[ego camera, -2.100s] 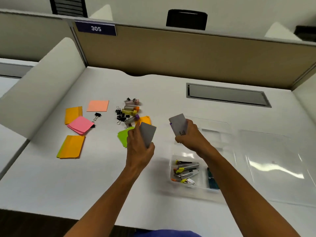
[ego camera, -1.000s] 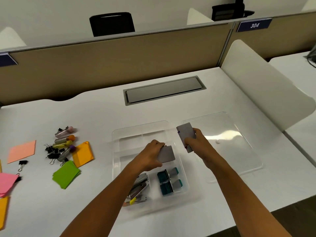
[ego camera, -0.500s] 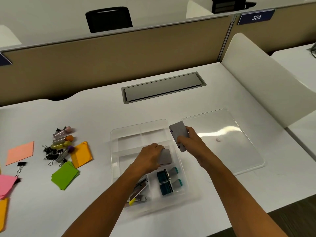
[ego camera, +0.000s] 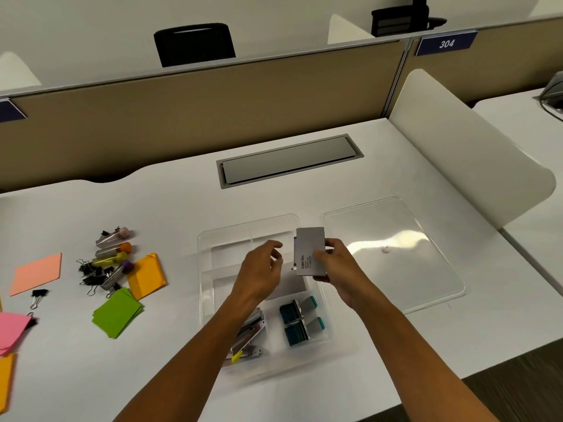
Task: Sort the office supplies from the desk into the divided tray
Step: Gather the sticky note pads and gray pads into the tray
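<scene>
At centre frame, a person's right hand pinches a grey box above the clear divided tray, while the left hand hovers empty, fingers loosely curled. Staplers, teal boxes and another grey box already lie in compartments. Binder clips, capped tubes and sticky notes wait at left, so the sort looks roughly half done.
</scene>
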Demonstrator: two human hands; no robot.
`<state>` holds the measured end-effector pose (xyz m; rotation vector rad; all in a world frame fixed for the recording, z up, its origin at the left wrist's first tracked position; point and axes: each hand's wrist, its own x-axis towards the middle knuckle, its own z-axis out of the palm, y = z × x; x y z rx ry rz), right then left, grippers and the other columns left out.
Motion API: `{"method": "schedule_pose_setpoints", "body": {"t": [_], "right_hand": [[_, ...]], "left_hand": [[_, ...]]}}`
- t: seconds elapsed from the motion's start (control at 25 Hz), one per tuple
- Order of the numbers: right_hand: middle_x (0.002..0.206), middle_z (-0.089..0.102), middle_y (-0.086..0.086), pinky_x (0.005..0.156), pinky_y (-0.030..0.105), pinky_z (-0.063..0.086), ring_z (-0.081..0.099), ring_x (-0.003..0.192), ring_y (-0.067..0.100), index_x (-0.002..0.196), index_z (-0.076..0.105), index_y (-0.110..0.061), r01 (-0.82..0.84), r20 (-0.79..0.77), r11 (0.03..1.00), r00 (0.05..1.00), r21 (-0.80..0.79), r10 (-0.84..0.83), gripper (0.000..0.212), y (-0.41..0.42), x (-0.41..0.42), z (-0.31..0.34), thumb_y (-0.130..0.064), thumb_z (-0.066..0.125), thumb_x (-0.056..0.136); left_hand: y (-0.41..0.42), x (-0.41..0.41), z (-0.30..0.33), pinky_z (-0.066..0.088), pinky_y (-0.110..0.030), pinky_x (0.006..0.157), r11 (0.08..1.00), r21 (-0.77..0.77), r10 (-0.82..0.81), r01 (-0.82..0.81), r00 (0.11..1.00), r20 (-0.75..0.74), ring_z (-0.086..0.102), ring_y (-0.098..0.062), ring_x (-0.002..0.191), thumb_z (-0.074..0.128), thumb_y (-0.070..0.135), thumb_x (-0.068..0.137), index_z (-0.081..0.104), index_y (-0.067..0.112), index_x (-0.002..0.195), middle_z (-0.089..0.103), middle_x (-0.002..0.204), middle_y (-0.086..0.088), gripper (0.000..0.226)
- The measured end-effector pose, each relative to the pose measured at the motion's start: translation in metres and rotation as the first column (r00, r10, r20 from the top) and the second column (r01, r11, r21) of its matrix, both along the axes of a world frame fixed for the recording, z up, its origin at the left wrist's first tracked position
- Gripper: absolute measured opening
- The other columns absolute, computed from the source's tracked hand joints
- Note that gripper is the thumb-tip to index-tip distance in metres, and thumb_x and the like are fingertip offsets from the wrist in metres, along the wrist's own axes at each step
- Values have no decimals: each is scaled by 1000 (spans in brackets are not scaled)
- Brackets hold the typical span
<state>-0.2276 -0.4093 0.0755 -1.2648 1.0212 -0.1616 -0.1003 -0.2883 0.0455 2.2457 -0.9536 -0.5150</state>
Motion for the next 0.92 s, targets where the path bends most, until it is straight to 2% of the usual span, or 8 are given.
{"method": "schedule_pose_setpoints", "body": {"t": [0.08,0.2,0.36,0.52,0.64,0.76,0.92], "right_hand": [[120,59,8,72,34,59,63,104,28,126,41,-23,72,25,996,997,61,-73,36,7,1,-2,-11,58,97],[110,63,5,64,32,59,69,97,26,122,47,-21,141,44,985,988,105,-146,37,20,3,-2,-11,66,92],[99,74,9,64,34,61,76,79,22,117,58,-15,187,73,959,976,213,-206,33,40,5,-7,-8,70,87],[98,75,12,71,36,62,76,85,25,113,62,-10,219,96,935,962,280,-254,27,45,2,-12,-6,70,87],[99,75,13,71,37,62,75,86,25,112,64,-8,197,100,943,968,269,-231,23,44,0,-12,-9,69,89],[102,74,13,66,39,61,75,88,26,114,64,-8,207,80,934,968,290,-239,24,42,-2,-11,-17,67,92],[119,62,9,62,41,61,69,98,33,129,47,-19,331,34,909,936,254,-350,44,31,-5,-10,-22,67,90]], "left_hand": [[4,-1,11,52,-20,74,985,-127,121,-120,993,-2,60,-8,87,55,24,95,56,21,123,65,113,2,28],[8,-4,25,53,-23,80,985,-162,61,-54,998,36,58,-7,95,61,27,92,56,19,125,63,119,1,35],[10,-13,35,44,-23,88,992,-60,-111,113,993,40,53,-15,113,69,37,84,48,20,135,54,132,1,58],[12,-11,33,48,-28,90,987,25,-157,157,988,-7,51,-16,113,75,38,76,42,21,139,51,133,0,74],[11,-12,32,46,-23,80,976,51,-214,212,976,40,53,-15,103,74,33,77,49,19,130,54,123,-3,60],[9,-10,26,50,-27,76,967,106,-237,230,970,54,55,-16,94,70,25,79,53,19,119,57,116,-4,44],[11,-3,5,47,-28,81,931,263,-286,254,954,92,54,-20,104,72,21,76,46,19,130,52,123,-4,60]]}}
